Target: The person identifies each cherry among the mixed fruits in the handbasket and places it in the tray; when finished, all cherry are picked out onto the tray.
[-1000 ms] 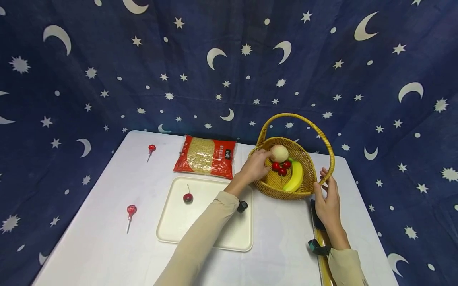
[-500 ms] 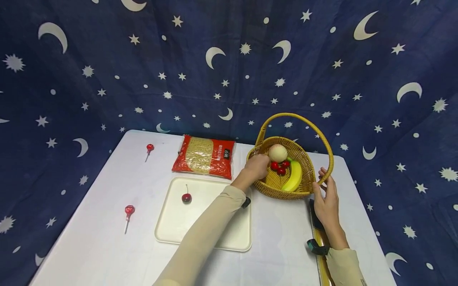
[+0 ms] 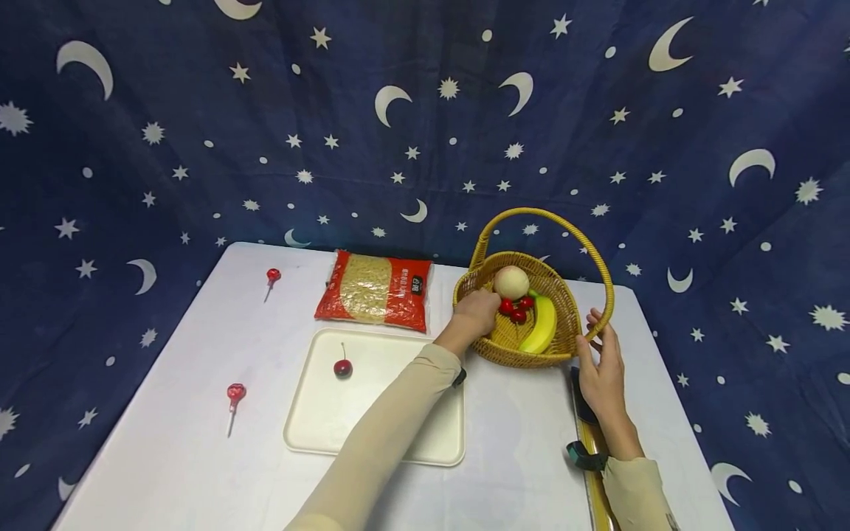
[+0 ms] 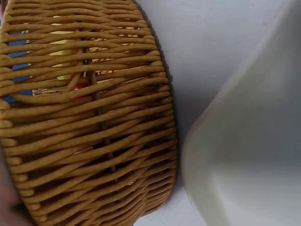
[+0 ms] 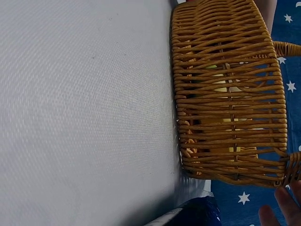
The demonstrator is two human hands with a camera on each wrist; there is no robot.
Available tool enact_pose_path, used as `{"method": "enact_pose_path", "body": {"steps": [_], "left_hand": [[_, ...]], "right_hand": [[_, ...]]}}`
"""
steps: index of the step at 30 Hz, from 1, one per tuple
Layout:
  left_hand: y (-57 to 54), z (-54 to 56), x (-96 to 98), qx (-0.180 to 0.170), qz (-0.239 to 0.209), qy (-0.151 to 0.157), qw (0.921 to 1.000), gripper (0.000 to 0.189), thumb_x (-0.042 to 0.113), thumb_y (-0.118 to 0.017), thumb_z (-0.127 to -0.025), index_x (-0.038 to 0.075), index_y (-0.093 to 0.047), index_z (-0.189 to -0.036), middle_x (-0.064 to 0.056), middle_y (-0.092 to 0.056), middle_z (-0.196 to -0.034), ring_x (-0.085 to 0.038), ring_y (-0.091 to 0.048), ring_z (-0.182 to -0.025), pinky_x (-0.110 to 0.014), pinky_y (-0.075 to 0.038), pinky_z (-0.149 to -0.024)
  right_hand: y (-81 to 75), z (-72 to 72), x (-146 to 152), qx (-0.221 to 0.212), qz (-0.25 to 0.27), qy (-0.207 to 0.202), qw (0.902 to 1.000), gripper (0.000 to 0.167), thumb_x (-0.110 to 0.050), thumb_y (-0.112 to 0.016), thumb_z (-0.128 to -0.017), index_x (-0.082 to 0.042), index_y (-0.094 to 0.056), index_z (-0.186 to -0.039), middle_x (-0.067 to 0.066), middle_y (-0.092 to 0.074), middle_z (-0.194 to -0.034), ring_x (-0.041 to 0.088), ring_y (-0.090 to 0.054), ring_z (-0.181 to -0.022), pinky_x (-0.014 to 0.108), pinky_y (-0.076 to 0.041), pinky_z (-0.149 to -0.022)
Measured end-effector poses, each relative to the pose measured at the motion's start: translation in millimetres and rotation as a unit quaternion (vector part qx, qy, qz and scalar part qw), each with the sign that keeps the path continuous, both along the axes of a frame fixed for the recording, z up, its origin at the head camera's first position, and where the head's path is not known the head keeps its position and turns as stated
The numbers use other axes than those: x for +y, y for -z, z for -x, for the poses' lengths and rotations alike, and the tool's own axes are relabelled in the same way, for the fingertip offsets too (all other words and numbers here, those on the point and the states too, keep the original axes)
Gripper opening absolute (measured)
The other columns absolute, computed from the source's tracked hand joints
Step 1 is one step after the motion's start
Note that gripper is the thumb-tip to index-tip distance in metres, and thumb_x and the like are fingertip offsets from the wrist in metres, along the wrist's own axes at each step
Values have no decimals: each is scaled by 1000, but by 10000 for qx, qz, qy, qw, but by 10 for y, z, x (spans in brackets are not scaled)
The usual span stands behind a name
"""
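In the head view my left hand [image 3: 477, 313] reaches over the left rim of the wicker basket [image 3: 524, 360]. Its fingers are hidden down inside, so I cannot tell what they hold. A peach [image 3: 511, 282], several red cherries [image 3: 518, 316] and a yellow banana [image 3: 541, 326] lie in the basket beside that hand. Loosely extended fingers of my right hand [image 3: 603, 369] touch the basket's right side, at the foot of its arched handle [image 3: 600, 265]. From the right wrist, those fingertips [image 5: 287, 207] show at the handle's base, below the woven wall.
A cream tray [image 3: 319, 428] holding one dark cherry [image 3: 342, 368] lies under my left forearm. Behind it is a red bag of yellowish dry food [image 3: 374, 290]. Two red lollipops [image 3: 235, 392] lie on the left. A long dark-and-yellow package [image 3: 591, 442] lies beneath my right arm.
My left hand has drawn back from the peach to the basket's left side, its fingers now out of sight. The right hand stays at the handle's foot. The head view shifts slightly.
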State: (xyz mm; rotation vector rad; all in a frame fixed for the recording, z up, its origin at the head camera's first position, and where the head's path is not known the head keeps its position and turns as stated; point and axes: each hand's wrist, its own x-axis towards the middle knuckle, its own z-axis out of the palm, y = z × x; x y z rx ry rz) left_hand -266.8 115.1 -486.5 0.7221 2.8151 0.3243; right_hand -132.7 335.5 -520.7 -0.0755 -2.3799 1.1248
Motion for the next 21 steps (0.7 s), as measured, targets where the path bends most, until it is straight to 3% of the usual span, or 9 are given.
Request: {"method": "enact_pose_path", "body": {"steps": [3, 10, 14, 17, 21], "left_hand": [[-10, -11, -12, 51, -43, -11, 10000, 10, 10, -70, -99, 16, -76, -105, 0, -79, -111, -17, -75, -97, -34, -62, -79], [-45, -2, -24, 427, -687, 122, 9966, 17, 8, -75, -93, 15, -69, -79, 1, -73, -86, -13, -59, -74, -28, -50, -65], [-107, -23, -49, 537, -1113, 42, 9923, 5, 12, -77, -93, 15, -78, -96, 1, -77, -97, -13, -66, -81, -27, -54, -70], [-163, -56, -76, 505, -1509, -26, 9873, 18, 15, -77, -96, 15, -80, -114, 0, -79, -112, -15, -72, -94, -28, -59, -80], [-239, -114, -116, 662, -1881, -102, 9799, 23, 18, -78, -97, 15, -80, -119, -2, -77, -120, -19, -75, -105, -31, -61, -89]], "right_hand": [[0, 6, -8, -3, 11, -18, 10000, 55, -15, -55, -111, -17, -40, -164, 16, -51, -159, 34, -49, -146, 4, -34, -109], [21, 18, 8, 8, -13, 0, 10000, 54, -17, -54, -111, -18, -40, -164, 16, -51, -159, 35, -49, -148, 6, -36, -110], [24, 26, 5, 1, -16, -11, 10000, 54, -17, -54, -112, -19, -40, -164, 16, -51, -160, 35, -49, -148, 7, -37, -111], [28, 27, -1, 28, -7, -23, 10000, 54, -15, -54, -111, -17, -40, -164, 16, -51, -159, 35, -49, -148, 5, -35, -110], [34, 23, -1, 74, -13, -25, 10000, 54, -12, -54, -111, -15, -40, -163, 16, -51, -158, 36, -49, -147, 4, -35, -108]]}}
